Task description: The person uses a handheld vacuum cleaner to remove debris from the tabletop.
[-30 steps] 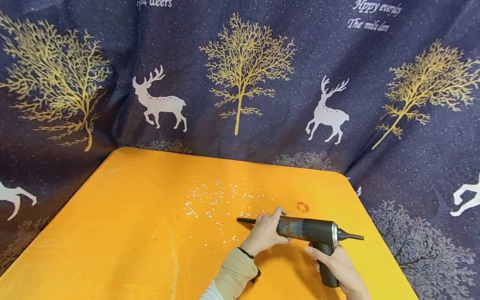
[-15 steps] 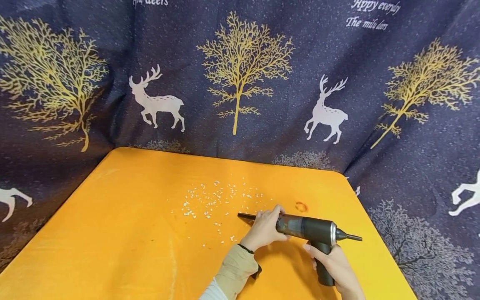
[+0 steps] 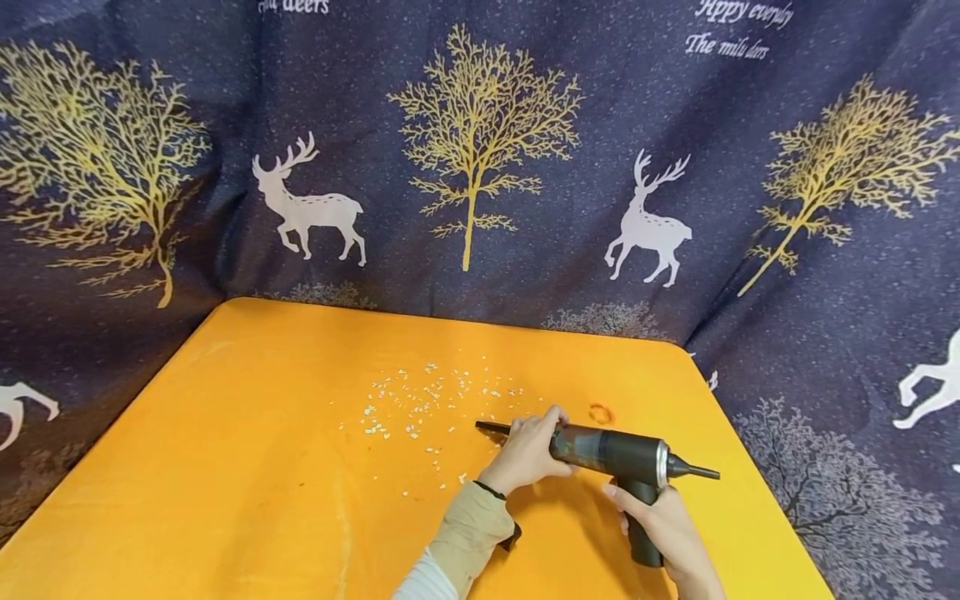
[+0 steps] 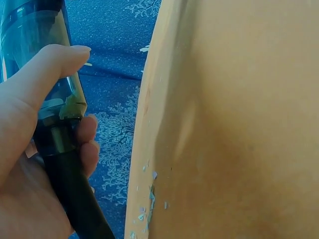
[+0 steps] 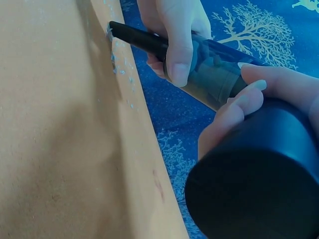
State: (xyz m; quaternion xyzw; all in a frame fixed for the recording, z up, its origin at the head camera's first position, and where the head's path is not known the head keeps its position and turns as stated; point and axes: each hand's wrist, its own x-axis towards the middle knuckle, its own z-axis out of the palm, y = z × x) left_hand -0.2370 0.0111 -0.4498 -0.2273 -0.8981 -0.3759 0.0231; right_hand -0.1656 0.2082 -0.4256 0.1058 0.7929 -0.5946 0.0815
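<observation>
Both hands hold a black handheld vacuum cleaner [image 3: 633, 454] over the orange table, lying nearly level. My left hand [image 3: 528, 454] grips its front end, where the see-through dust cup [image 4: 52, 84] meets the narrow nozzle. In the left wrist view the thumb lies across the cup and fingertips show on its far side. The nozzle tip [image 5: 117, 27] points left, close over the tabletop at the scattered white bits [image 3: 370, 409]. Around the upright handle [image 3: 643, 537] my right hand [image 3: 667, 521] is wrapped; the handle's round base [image 5: 254, 194] fills much of the right wrist view.
The white bits spread over the middle of the orange table [image 3: 225, 467], mostly left of and beyond the nozzle. A reddish ring mark [image 3: 601, 413] shows beyond the vacuum. A dark printed curtain [image 3: 420, 167] hangs behind the table and along its sides.
The nozzle tip has shifted slightly away from me and a little rightward relative to the bits. Both hands keep their grip on the vacuum cleaner. The head view has drifted slightly.
</observation>
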